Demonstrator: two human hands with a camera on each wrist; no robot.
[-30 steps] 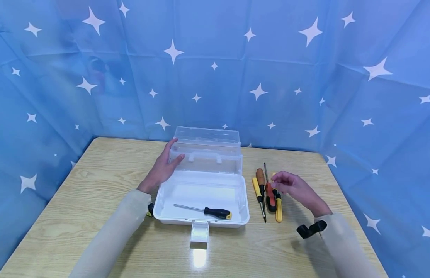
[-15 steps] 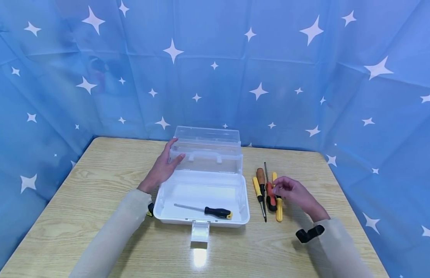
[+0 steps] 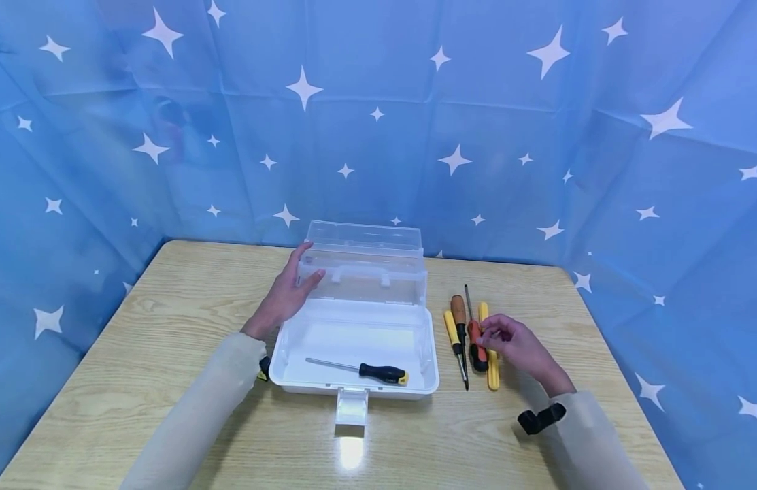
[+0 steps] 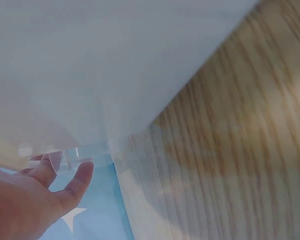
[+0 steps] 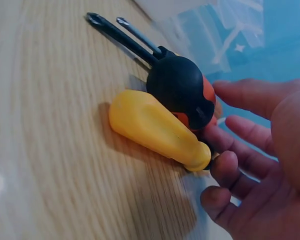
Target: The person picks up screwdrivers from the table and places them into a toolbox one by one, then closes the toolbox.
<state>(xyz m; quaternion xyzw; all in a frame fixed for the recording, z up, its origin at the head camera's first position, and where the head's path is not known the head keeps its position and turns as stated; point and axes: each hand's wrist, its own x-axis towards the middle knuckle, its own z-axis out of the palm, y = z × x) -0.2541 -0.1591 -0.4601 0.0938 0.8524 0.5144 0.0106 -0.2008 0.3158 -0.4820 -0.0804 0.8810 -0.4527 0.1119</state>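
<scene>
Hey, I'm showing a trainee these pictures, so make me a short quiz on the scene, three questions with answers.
1. Multiple choice: What lies in the white box?
A) A brown-handled screwdriver
B) A black-and-yellow screwdriver
C) A hammer

2. True or false: The box's lid stands open, with the left hand at its edge.

3. Short answer: Which tool is nearest the thumb of the right hand?

Key:
1. B
2. True
3. The red-and-black screwdriver

Yellow handle [image 3: 493, 373] — partly hidden by right hand [image 3: 524, 350], head view.
</scene>
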